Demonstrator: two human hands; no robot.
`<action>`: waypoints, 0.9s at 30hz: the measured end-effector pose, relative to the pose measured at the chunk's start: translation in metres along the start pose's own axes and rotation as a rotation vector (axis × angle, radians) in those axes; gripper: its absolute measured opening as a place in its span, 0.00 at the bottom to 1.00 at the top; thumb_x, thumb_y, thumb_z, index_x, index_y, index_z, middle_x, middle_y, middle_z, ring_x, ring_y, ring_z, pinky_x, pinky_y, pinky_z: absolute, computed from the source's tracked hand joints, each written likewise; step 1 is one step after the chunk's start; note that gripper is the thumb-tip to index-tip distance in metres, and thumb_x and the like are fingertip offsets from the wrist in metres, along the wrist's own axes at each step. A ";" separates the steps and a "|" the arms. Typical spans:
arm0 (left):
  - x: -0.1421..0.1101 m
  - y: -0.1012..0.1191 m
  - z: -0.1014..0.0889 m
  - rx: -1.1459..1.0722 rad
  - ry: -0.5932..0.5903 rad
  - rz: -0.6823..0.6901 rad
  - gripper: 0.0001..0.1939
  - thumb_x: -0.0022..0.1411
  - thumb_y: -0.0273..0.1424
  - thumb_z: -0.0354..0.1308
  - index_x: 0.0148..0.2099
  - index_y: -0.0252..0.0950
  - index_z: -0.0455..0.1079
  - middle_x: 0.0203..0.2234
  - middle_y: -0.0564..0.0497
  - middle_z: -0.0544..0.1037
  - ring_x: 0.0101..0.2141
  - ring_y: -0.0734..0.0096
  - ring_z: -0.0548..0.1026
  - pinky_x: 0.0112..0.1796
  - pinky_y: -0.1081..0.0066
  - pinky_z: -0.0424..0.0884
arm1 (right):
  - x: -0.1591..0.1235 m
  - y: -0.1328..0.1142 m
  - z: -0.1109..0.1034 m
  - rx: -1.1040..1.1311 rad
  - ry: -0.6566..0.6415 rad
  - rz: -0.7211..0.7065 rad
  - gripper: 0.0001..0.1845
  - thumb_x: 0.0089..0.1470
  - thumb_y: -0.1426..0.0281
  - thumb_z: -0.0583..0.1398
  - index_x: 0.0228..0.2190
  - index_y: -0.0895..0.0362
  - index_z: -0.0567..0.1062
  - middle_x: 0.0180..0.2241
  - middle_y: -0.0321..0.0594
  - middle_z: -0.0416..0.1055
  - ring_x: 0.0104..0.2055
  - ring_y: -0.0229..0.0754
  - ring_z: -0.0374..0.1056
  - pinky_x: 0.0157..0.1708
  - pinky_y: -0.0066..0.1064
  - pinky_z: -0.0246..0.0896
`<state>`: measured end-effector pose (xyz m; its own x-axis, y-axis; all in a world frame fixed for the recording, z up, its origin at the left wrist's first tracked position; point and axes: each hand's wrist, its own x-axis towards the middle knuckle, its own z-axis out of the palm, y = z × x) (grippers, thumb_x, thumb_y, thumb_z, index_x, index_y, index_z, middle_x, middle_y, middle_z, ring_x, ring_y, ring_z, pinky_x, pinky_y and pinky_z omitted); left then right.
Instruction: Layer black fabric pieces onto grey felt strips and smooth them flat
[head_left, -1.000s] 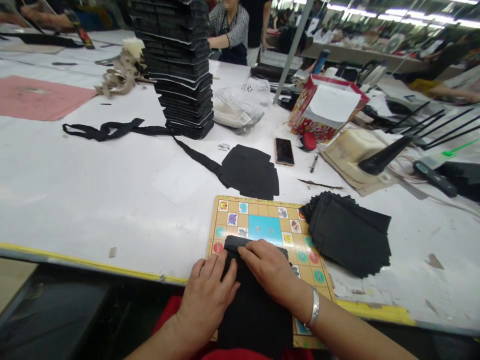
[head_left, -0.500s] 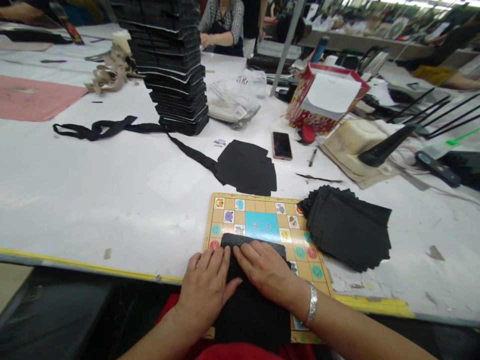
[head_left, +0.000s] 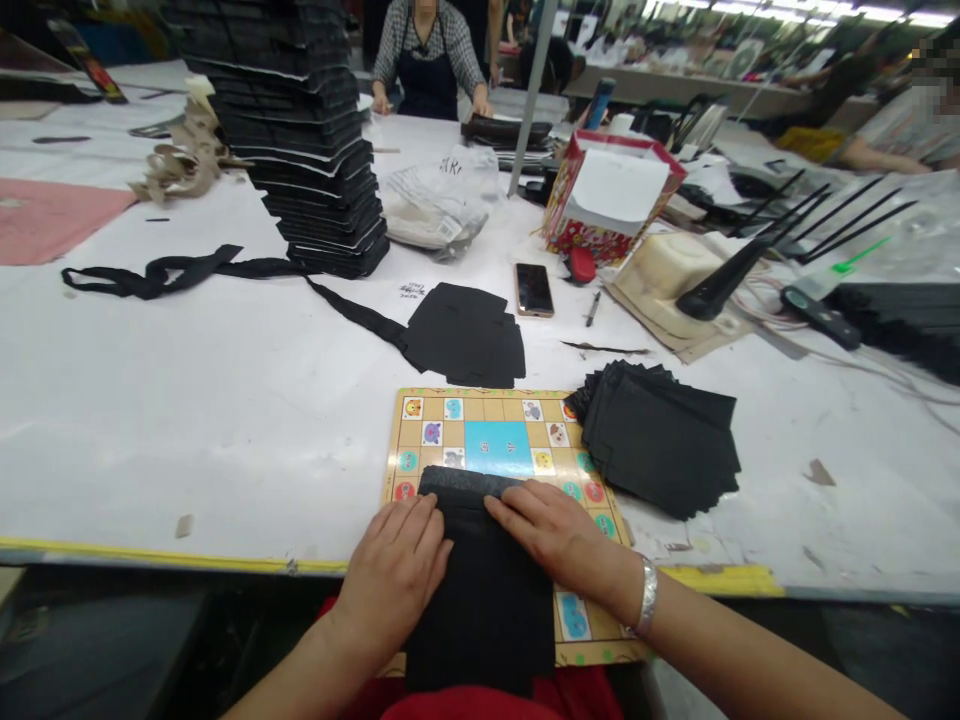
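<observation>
A black sheet-like piece point(head_left: 480, 590) lies over a colourful game board point(head_left: 495, 405) at the table's front edge, its far edge showing a greyer folded strip. My left hand point(head_left: 397, 555) rests on the piece's left side, fingers stretched forward, tips by the fold. On the right side lies my right hand point(head_left: 559, 530), fingers extended along the same fold and pressing down. Neither hand grips anything. Right of the board, partly over its corner, is a fanned pile of black pieces point(head_left: 664, 440). Beyond the board lies a black cut piece point(head_left: 469, 335) with a long strap.
A tall stack of black pieces point(head_left: 315, 150) stands at back left. Behind lie a phone point(head_left: 534, 290), a pen point(head_left: 593, 309), a red box point(head_left: 607, 200) and a cream-coloured holder point(head_left: 675, 275). A person point(head_left: 431, 60) is across the table.
My hands have moved apart along the fold, the right one sliding right and the left one shifting outward. More of the black piece shows between them. The view has shifted slightly.
</observation>
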<state>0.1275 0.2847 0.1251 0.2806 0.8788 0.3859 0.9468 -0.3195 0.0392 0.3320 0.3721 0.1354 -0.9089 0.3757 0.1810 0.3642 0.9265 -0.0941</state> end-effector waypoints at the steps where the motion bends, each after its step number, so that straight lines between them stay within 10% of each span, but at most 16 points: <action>1: 0.001 0.000 -0.001 0.011 -0.003 0.013 0.11 0.62 0.29 0.48 0.41 0.32 0.70 0.41 0.44 0.76 0.42 0.64 0.71 0.45 0.64 0.65 | -0.008 0.003 -0.002 0.001 0.015 0.001 0.16 0.59 0.78 0.48 0.47 0.64 0.67 0.33 0.46 0.68 0.34 0.42 0.61 0.33 0.34 0.61; 19: 0.009 0.011 -0.012 0.210 -0.305 0.092 0.33 0.55 0.50 0.52 0.58 0.36 0.62 0.44 0.40 0.73 0.45 0.53 0.68 0.46 0.55 0.61 | -0.043 0.014 -0.018 -0.068 -0.144 -0.058 0.17 0.58 0.78 0.48 0.48 0.67 0.66 0.35 0.48 0.68 0.35 0.44 0.60 0.34 0.36 0.60; 27: 0.005 0.013 -0.008 0.153 -0.273 0.046 0.34 0.54 0.50 0.55 0.58 0.37 0.62 0.45 0.40 0.72 0.45 0.52 0.68 0.47 0.55 0.61 | -0.042 -0.004 -0.022 -0.108 0.016 0.132 0.16 0.58 0.78 0.48 0.47 0.66 0.67 0.37 0.49 0.68 0.38 0.46 0.61 0.37 0.38 0.57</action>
<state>0.1400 0.2823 0.1352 0.3358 0.9340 0.1218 0.9391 -0.3221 -0.1197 0.3731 0.3526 0.1500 -0.8487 0.4936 0.1898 0.5006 0.8656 -0.0124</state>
